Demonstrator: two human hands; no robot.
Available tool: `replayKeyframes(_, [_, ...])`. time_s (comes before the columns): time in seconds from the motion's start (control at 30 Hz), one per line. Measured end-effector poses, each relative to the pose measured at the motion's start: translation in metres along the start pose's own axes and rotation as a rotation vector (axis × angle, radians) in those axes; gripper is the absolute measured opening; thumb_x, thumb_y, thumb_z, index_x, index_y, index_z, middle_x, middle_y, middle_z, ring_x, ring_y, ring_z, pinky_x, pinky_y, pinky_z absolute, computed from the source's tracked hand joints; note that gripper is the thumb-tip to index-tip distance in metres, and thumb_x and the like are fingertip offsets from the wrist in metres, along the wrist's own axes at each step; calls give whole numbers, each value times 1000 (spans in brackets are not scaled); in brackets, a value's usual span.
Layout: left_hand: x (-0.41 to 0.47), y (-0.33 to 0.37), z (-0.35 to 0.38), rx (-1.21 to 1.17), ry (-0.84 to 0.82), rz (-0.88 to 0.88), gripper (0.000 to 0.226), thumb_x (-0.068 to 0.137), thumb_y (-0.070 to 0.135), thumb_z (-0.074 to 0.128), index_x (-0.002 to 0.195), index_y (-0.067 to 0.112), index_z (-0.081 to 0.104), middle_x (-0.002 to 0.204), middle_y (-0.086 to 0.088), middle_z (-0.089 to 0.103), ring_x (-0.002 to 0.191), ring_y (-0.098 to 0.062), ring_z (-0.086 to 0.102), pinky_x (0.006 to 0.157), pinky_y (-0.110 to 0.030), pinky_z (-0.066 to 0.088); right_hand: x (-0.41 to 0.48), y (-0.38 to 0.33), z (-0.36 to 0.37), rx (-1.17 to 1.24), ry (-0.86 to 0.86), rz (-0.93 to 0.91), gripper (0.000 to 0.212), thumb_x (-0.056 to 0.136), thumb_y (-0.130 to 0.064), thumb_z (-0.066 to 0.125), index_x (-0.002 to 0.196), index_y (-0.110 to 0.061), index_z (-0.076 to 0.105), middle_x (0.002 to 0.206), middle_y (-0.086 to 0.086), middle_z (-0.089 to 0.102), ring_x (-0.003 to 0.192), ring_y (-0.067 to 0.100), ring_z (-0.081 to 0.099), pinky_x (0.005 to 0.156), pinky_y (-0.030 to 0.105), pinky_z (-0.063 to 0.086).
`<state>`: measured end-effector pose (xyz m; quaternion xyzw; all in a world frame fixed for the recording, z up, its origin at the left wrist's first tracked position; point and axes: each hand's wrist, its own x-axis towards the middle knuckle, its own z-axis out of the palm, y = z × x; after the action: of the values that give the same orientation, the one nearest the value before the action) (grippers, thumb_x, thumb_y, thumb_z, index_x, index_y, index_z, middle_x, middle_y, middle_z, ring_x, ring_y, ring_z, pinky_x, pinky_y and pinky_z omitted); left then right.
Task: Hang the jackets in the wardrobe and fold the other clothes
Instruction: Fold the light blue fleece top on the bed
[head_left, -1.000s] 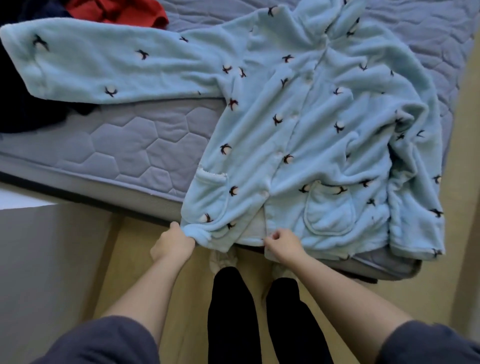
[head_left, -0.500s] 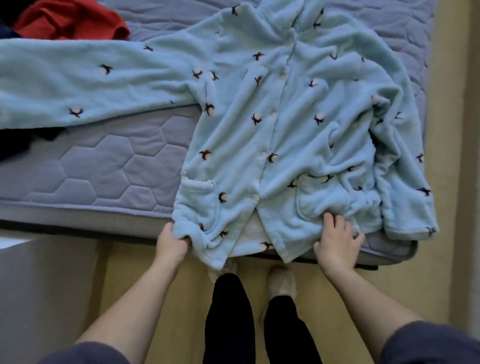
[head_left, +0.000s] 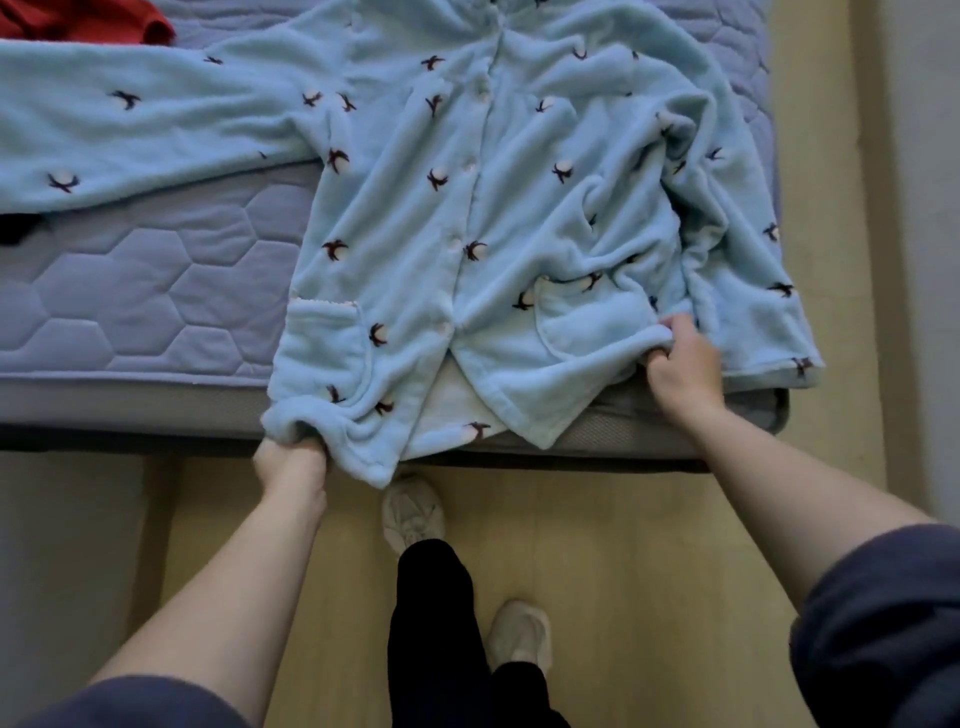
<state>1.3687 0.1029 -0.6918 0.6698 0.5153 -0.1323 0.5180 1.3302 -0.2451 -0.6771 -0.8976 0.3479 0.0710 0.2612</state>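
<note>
Jacket: pale blue fleece jacket, buttoned front up, spread on the mattress toward its right end.
Axis: collar to the far side, hem at the near edge; long axis runs far to near.
Sleeves: one stretched flat toward the left edge, the other rumpled along the body's right side.
Left hand: fingers curled round the hem's left corner, which hangs over the near edge.
Right hand: bunching the hem beside the right pocket.
Open room: bare quilting left of the body; wood floor along the near and right edges.
Other: red garment at the far left; dark cloth at the left edge, perhaps clothing.
</note>
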Motion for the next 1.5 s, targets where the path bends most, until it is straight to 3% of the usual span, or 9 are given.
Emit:
replayKeyframes(0.33, [-58,137,-129,897,307,971,29,83,-10,46,104,7,56,108,-23,49,92,-45,51,74,-50,44,-82,-34,-119,746,-25,264,15,88,-23,53,74,-24,59,81,1,64,82,22,61,73,35,52])
replayKeyframes(0.47, [-41,140,-159,1325,232,1079,28,80,-10,54,99,11,49,93,-18,40,73,-44,52,58,-51,46,-98,12,-125,310,113,225,10,85,-11,50,86,-19,56,83,4,59,79,29,53,65,34,40])
replayKeyframes(0.6, [-27,101,-141,1659,225,921,19,88,4,50,107,8,49,105,-17,49,95,-39,54,67,-42,42,-116,76,-86,-270,-158,19,5,86,-8,49,86,-14,49,90,8,54,75,30,48,61,36,40])
replayKeyframes(0.77, [-28,54,-96,1300,99,180,54,95,49,35,117,3,53,108,-21,61,96,-35,61,84,-37,47,-131,77,-39,-469,-278,138,32,96,-44,37,86,-16,50,86,3,57,75,27,55,59,32,38])
replayKeyframes(0.93, [-35,19,-55,550,-378,-318,68,95,61,29,121,2,51,99,-16,61,80,-30,60,63,-36,47,-137,27,10,310,-570,656,29,96,-31,48,92,-6,62,85,10,65,71,26,60,64,35,50])
replayKeyframes(1.03, [-25,-4,-29,203,-400,-279,64,93,51,49,142,13,36,138,-7,46,118,-28,51,82,-44,50,-141,1,43,900,-635,996,36,95,-24,57,128,-15,47,129,10,50,107,28,56,81,43,51])
replayKeyframes(1.13, [-21,-27,-13,61,-164,-99,57,89,32,64,134,3,44,132,-8,52,118,-25,51,88,-35,44,-138,-2,77,1276,-419,1163,57,91,-20,61,142,-17,35,150,6,32,132,31,40,96,51,43])
replayKeyframes(1.33, [-23,-46,-19,-6,-92,234,32,83,17,71,110,16,55,112,1,60,107,-15,58,88,-23,42,-142,-9,102,1448,-182,1161,41,88,-21,64,126,-9,53,90,6,61,68,15,55,56,28,45])
replayKeyframes(1.5, [-19,-43,-38,657,-197,592,34,82,28,72,105,4,62,106,-6,60,105,-24,54,89,-33,44,-161,-18,72,1160,-320,886,18,82,-19,71,98,-15,63,96,-1,68,79,12,62,64,26,45])
